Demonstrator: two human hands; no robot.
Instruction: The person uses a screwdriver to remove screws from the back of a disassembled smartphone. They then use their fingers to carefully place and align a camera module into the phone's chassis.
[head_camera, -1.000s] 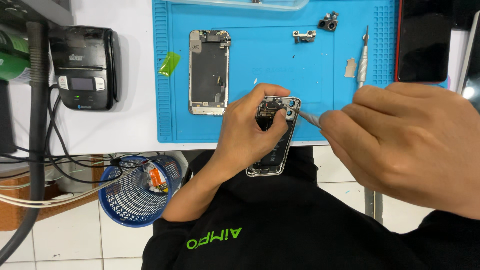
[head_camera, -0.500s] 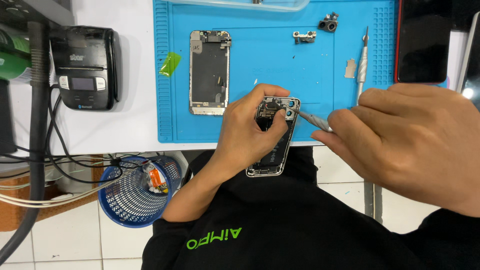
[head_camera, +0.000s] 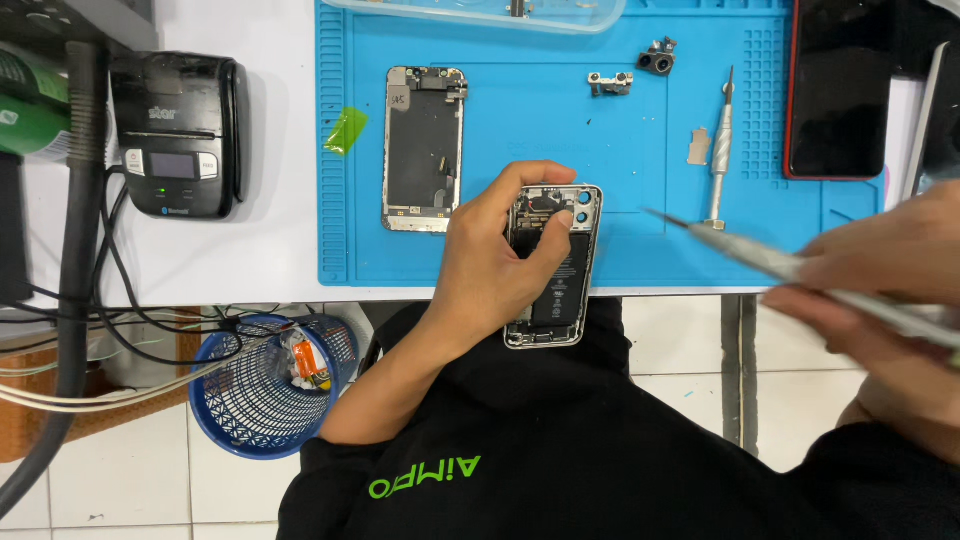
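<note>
My left hand (head_camera: 490, 265) grips an opened phone body (head_camera: 553, 268) with its black battery showing, held over the near edge of the blue work mat (head_camera: 620, 160). My right hand (head_camera: 880, 300) holds thin metal tweezers (head_camera: 760, 258), blurred, their tip pointing left and well clear of the phone, to its right. A detached phone screen panel (head_camera: 423, 148) lies face down on the mat left of the hand.
A screwdriver (head_camera: 720, 145), small camera parts (head_camera: 656, 60), a bracket (head_camera: 610, 83) and a green sticker (head_camera: 346, 130) lie on the mat. A dark phone (head_camera: 836, 90) rests at right. A black printer (head_camera: 180, 130) sits left; a blue basket (head_camera: 270, 385) stands on the floor.
My right hand has pulled the tweezers away from the phone's top, moving right. The left hand and phone stay put.
</note>
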